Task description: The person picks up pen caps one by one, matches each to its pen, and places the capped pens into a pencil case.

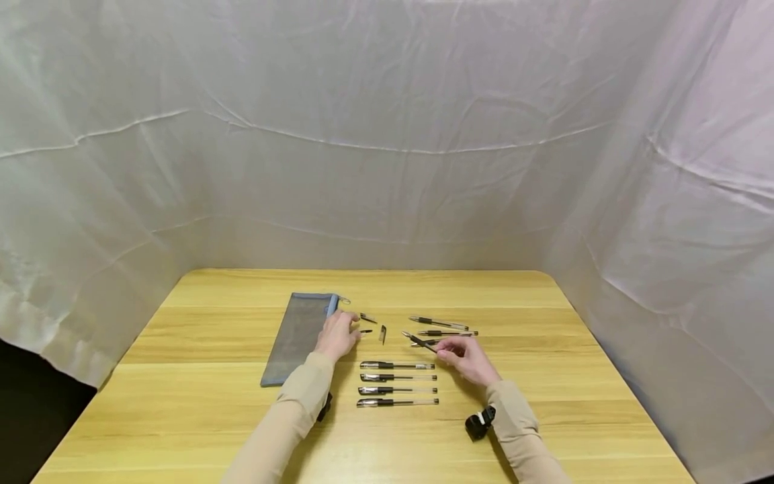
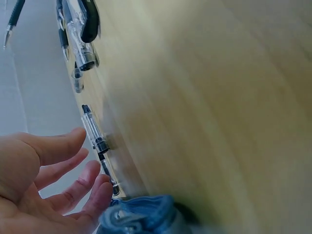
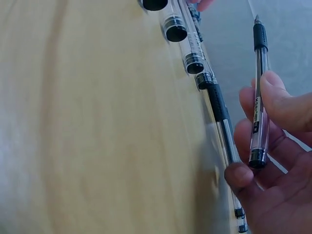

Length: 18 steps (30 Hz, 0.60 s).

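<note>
Right hand (image 1: 468,361) is pinching an uncapped pen (image 3: 257,105) right of the pouch (image 1: 296,339); left hand (image 1: 337,334) is hovering beside it, fingers apart. Probably capping; next move's needing a cap (image 1: 383,334) pinched.

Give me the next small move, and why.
Probably the left hand should pinch a loose cap: that hand looks empty and close by, while the right hand holds a pen with its tip bare. Four capped pens in a row suggest this one needs capping too.
</note>
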Tool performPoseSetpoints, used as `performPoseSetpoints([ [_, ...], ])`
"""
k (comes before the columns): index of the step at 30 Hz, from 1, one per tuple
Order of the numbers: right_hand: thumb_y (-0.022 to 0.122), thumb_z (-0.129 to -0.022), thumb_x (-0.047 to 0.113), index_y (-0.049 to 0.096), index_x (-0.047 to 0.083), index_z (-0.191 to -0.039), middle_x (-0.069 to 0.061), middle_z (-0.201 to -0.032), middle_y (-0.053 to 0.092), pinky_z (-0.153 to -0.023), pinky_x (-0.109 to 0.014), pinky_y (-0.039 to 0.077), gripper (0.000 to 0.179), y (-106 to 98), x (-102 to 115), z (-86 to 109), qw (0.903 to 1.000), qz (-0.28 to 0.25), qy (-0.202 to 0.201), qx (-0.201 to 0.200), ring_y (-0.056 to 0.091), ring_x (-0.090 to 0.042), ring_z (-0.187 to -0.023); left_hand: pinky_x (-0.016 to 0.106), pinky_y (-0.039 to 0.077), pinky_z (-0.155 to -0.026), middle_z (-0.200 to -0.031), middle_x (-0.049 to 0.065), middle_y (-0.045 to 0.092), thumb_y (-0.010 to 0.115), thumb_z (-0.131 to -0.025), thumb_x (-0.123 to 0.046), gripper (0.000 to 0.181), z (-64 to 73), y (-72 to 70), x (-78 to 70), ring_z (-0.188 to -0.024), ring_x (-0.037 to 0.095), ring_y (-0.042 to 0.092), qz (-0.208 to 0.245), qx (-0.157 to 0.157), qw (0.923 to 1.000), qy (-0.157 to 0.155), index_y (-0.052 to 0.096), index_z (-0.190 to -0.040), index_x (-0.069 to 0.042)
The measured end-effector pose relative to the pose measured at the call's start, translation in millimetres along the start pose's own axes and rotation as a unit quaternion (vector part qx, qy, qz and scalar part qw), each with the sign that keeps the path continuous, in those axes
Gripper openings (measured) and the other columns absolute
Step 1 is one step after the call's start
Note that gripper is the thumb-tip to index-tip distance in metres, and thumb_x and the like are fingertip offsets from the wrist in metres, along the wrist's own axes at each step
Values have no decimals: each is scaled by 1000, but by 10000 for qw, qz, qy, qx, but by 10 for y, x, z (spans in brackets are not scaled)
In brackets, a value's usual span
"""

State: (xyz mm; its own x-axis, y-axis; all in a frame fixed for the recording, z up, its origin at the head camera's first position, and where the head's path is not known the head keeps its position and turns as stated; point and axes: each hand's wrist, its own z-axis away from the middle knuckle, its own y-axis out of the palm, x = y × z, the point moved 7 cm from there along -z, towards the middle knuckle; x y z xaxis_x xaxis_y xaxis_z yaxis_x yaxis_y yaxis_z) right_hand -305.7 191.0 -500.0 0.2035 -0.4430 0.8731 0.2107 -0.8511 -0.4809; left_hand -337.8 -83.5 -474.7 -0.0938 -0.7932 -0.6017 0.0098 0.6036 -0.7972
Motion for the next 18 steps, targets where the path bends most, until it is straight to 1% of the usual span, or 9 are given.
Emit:
performPoseSetpoints([
  [2, 68, -93, 6, 69, -8, -104, -25, -91, 68, -64, -18, 48, 17, 1, -2, 3, 10000, -41, 57, 19, 54, -5, -72, 61, 54, -91, -125, 19, 62, 70, -93, -9, 33, -12, 9, 10, -119, 41, 59, -53, -6, 10000, 9, 66, -125, -2],
  [5, 66, -94, 4, 68, -11, -105, -28, -90, 67, -62, -19, 48, 19, 9, 12, 7, 9999, -149, 23, 35, 55, -6, -71, 61, 54, -93, -126, 19, 62, 71, -92, -8, 32, -22, 31, 28, -121, 41, 58, -76, 18, 10000, -13, 67, -124, -2],
  [10, 63, -96, 3, 66, -14, -107, -31, -89, 66, -61, -19, 48, 20, 20, 52, 10, 9996, -250, 70, 85, 54, -6, -71, 61, 55, -91, -122, 20, 63, 72, -90, -6, 28, -39, 34, 44, -118, 41, 59, -133, -47, 9999, 5, 69, -118, -1],
  [12, 62, -96, 1, 65, -15, -107, -33, -90, 65, -62, -19, 48, 20, 25, 92, 15, 9996, -235, 125, 113, 54, -7, -71, 60, 55, -89, -119, 19, 64, 73, -90, -5, 25, -40, 30, 52, -116, 41, 60, -154, -82, 9998, 17, 69, -115, -1],
  [17, 60, -96, -4, 63, -19, -107, -39, -90, 62, -62, -20, 48, 20, 9, 280, 67, 9995, -206, 195, 157, 55, -10, -70, 55, 56, -87, -111, 16, 66, 73, -90, -5, 18, -39, 39, 82, -108, 36, 62, -138, -57, 9999, 30, 71, -108, -2],
  [18, 60, -96, -4, 62, -20, -106, -38, -89, 61, -61, -20, 48, 19, 11, 271, 65, 9996, -182, 156, 155, 55, -10, -70, 54, 56, -87, -109, 16, 66, 73, -90, -5, 16, -38, 42, 87, -106, 35, 62, -131, -47, 9999, 35, 72, -106, -2],
])
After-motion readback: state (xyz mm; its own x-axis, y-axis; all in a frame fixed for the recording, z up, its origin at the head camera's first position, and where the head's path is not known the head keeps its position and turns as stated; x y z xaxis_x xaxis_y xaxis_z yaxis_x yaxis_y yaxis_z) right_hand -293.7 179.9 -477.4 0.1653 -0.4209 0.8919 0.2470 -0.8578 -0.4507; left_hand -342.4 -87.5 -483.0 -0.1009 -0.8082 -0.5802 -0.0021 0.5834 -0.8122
